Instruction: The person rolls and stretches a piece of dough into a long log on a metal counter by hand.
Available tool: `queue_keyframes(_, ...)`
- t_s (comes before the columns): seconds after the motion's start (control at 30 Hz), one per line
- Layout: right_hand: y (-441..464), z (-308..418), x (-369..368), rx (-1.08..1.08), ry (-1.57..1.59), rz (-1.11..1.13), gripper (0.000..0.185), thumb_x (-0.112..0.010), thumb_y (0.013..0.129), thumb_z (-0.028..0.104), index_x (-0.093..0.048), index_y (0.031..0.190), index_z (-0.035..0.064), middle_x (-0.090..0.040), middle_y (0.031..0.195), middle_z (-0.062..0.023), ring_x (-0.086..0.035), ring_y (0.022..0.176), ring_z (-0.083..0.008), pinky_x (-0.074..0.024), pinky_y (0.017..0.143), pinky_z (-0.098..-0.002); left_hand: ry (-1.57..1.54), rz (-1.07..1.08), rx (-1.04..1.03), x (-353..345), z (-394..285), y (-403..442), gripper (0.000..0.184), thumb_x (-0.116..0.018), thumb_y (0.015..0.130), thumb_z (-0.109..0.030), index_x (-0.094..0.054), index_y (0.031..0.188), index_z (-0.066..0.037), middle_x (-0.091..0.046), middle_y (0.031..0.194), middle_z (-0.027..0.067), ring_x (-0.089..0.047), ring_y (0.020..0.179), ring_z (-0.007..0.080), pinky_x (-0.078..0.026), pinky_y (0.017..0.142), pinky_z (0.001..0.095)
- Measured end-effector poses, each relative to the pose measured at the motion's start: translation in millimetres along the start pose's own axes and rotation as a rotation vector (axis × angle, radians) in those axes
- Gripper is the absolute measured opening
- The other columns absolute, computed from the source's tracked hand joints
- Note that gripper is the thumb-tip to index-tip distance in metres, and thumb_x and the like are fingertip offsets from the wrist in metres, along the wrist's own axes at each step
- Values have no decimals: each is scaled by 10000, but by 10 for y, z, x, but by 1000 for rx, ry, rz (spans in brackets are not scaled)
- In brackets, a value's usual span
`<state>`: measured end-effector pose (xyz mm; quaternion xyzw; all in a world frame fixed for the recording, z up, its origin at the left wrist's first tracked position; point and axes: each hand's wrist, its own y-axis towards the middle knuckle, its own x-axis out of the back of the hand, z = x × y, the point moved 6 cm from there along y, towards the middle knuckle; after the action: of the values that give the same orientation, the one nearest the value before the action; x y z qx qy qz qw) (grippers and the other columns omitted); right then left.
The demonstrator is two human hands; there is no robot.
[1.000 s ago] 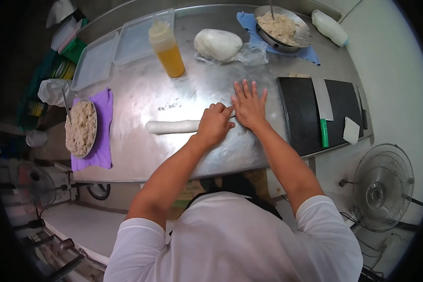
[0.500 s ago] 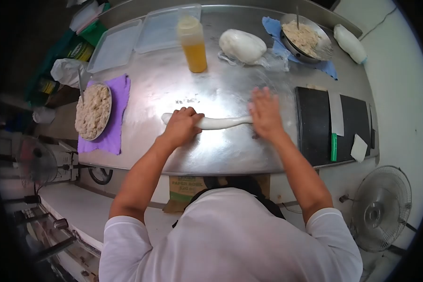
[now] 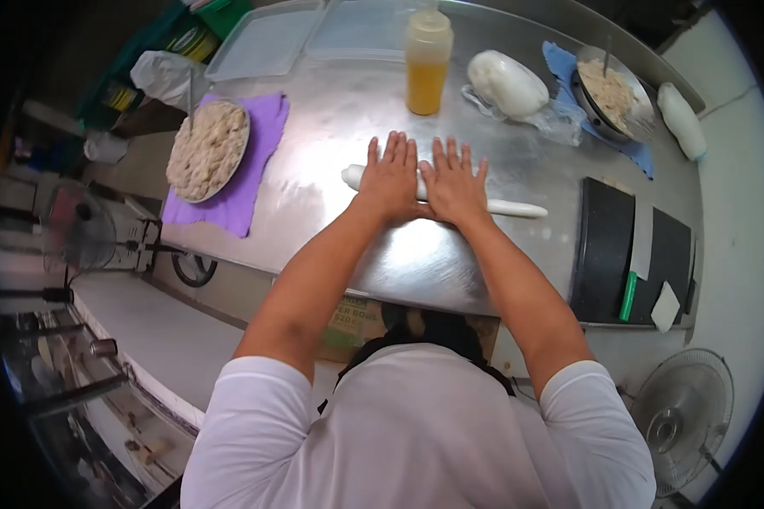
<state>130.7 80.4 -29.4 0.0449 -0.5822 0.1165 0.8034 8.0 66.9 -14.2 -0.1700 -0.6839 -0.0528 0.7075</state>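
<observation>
A long white rope of dough [image 3: 518,208] lies across the metal table, thicker at its left end and thin at its right. My left hand [image 3: 389,180] presses flat on it near the left end, fingers stretched out and pointing away from me. Right beside it, my right hand [image 3: 455,184] also lies flat on the dough with its fingers spread. The thumbs are close together, and the dough's middle is mostly hidden under both palms. Beyond my hands stands a squeeze bottle of yellow liquid [image 3: 428,72]. A large white lump of dough [image 3: 509,83] rests on clear plastic to its right.
At left, a bowl of pale filling [image 3: 208,151] sits on a purple cloth [image 3: 263,144]. Another filling bowl [image 3: 607,92] stands back right on a blue cloth [image 3: 560,61]. A green-handled knife [image 3: 628,296] and a scraper [image 3: 665,307] lie on black boards [image 3: 603,246] at right.
My right hand has moved left from the dough's thin end to beside my left hand. My left hand has flattened from a curled grip. The camera view has shifted.
</observation>
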Motion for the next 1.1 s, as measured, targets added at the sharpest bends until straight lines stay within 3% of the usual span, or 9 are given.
queue_keyframes(0.13, -586, 87, -94, 196, -76, -62, 745, -512, 1047, 464, -341, 1640, 47, -360, 1686, -200, -255, 1589, -409, -131, 1264, -652, -165, -101, -123, -137, -169, -739, 1461, -753, 656, -846, -208, 1615, 112, -264, 1688, 297, -230, 1593, 418, -167, 1291, 569)
queue_keyframes(0.23, -798, 151, -154, 168, -71, 14, 721, -488, 1056, 416, -355, 1614, -21, -387, 1670, -209, -290, 1577, -402, -116, 1271, -638, -531, -235, -187, -305, -174, -1305, 1437, -913, 596, -652, -235, 1576, 151, -312, 1628, 344, -231, 1571, 486, -184, 1288, 582)
queue_keyframes(0.3, -612, 130, -150, 148, -119, 67, 698, -441, 1069, 407, -347, 1620, -10, -363, 1686, -196, -271, 1589, -385, -99, 1275, -634, -628, -340, -171, -281, -118, -1038, 1300, -947, 581, -598, -393, 1540, 83, -345, 1616, 336, -230, 1574, 484, -151, 1289, 601)
queue_keyframes(0.47, -41, 195, 34, -7, -219, 44, 605, -296, 1132, 387, -277, 1678, 127, -257, 1748, -113, -203, 1616, -362, -53, 1275, -643, -265, -232, -43, -25, 40, -304, 1427, -801, 577, -827, -371, 1562, 111, -338, 1653, 305, -211, 1591, 452, -50, 1292, 615)
queue_keyframes(0.67, -739, 139, -239, 370, -219, 10, 611, -307, 1139, 439, -380, 1631, 84, -354, 1706, -128, -255, 1594, -390, -71, 1268, -652, -380, -121, -202, -399, -270, -1149, 1555, -790, 611, -843, -125, 1631, 124, -150, 1719, 316, -99, 1625, 425, -19, 1310, 548)
queue_keyframes(0.93, -256, 55, -305, 249, -215, 3, 664, -188, 1145, 500, -374, 1634, 91, -334, 1718, -113, -236, 1603, -375, -104, 1273, -629, -268, -143, -156, -352, -13, -387, 1457, -754, 610, -866, -274, 1626, 61, -262, 1706, 271, -124, 1634, 371, 33, 1297, 590)
queue_keyframes(1.0, -291, 72, -267, 244, -199, 19, 661, -231, 1141, 506, -364, 1640, 93, -326, 1722, -113, -225, 1608, -372, -95, 1273, -633, -204, -125, -128, -335, 15, -510, 1425, -706, 632, -912, -299, 1638, 11, -225, 1717, 281, -140, 1632, 369, 49, 1283, 627)
queue_keyframes(1.07, -340, 4, -251, 305, -194, -43, 626, -396, 1116, 464, -399, 1617, 88, -360, 1695, -165, -243, 1597, -397, -92, 1266, -655, -172, -302, 8, -259, 154, -696, 1136, -753, 729, -769, -492, 1537, -15, -379, 1656, 248, -248, 1597, 384, -54, 1283, 631)
queue_keyframes(1.1, -392, -95, -239, 320, -192, -36, 626, -396, 1116, 464, -399, 1617, 88, -360, 1695, -165, -243, 1597, -397, -92, 1266, -655, -173, -299, 24, -373, 222, -634, 1136, -753, 729, -769, -492, 1537, -15, -379, 1656, 248, -248, 1597, 384, -54, 1283, 631)
